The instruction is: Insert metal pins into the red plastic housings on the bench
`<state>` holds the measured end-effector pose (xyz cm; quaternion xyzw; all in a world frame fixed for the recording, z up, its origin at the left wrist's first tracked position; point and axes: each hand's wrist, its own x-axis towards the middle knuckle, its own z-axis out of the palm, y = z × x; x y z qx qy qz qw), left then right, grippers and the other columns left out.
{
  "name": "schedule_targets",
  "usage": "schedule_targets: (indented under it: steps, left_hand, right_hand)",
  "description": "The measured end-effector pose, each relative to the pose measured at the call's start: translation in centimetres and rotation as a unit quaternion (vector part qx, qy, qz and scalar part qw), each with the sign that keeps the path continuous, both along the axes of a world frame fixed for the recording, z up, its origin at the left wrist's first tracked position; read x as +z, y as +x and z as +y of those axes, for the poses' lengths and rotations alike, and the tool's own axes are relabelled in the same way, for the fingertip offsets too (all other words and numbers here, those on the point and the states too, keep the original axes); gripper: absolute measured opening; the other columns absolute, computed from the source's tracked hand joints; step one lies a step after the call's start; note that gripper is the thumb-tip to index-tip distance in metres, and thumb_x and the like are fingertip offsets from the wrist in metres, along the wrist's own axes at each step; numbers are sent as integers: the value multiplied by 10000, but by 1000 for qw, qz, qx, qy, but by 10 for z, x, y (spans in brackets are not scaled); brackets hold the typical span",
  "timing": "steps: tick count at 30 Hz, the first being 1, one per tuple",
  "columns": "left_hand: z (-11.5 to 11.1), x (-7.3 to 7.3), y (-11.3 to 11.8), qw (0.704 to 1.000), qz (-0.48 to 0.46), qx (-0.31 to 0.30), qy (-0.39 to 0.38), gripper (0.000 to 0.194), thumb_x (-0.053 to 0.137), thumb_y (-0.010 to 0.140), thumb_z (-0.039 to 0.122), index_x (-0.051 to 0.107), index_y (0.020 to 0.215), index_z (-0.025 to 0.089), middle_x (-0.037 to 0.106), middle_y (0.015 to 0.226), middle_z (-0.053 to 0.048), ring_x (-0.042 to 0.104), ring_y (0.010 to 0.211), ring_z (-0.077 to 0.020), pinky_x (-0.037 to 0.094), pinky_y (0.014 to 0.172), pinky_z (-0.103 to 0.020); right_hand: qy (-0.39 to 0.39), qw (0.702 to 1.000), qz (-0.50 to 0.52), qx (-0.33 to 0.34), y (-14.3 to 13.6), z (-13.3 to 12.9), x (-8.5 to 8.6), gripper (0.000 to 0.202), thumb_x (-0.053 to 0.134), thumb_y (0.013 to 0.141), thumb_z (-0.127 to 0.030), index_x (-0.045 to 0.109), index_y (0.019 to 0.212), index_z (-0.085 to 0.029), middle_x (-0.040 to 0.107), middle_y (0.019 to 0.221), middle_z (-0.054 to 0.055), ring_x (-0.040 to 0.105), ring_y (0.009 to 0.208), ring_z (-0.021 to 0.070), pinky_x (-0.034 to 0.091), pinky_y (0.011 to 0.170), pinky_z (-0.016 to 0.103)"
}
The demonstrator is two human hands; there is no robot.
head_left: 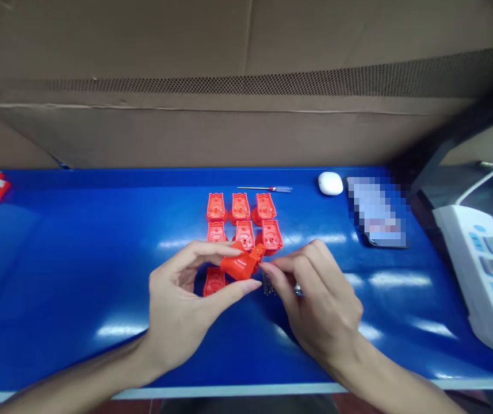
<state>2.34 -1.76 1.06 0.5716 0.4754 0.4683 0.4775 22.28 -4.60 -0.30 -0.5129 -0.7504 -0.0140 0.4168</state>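
Near the frame's centre, the left hand (177, 310) is gripping a red part (240, 265); the right hand (326, 302) is hovering, fingertips together, at the part's end, whether around something one cannot tell; fine fitting seems to be the step, calling next for steady alignment. Six red housings (241, 208) are sitting just above; thin metal pieces (268, 285) are lying beside the right fingers, possibly crowding them.

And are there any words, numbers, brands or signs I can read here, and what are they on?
None that I can read.
Phone: the screen is blurred into squares, so nothing on it can be read.
White and blue device: no readable words; any small print is too blurred.
Red piece in the left hand, and the red pieces on the table: any marks are too small to read.
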Motion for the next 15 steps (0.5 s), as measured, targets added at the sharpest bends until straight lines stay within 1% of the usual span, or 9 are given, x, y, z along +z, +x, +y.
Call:
schedule_targets:
  steps: [7, 15]
  left_hand:
    - [0, -1, -1, 1000, 1, 0, -9, 412, 1032, 746, 204, 823, 1095, 269, 847, 1054, -14, 813, 982, -209, 669, 932, -325]
    - [-1, -2, 0, 1000, 2, 1, -7, 399, 1029, 752, 232, 823, 1092, 260, 853, 1037, -24, 821, 969, -218, 682, 903, -326]
  right_hand:
    - [3, 1000, -12, -12, -2, 3, 2, 225, 706, 1063, -131, 601, 891, -231, 621, 742, -11, 516, 682, 160, 444, 662, 319]
    - [7, 1000, -23, 0, -1, 3, 3, 281, 702, 1070, -147, 581, 833, -241, 567, 678, -23, 473, 666, 161, 412, 644, 332]
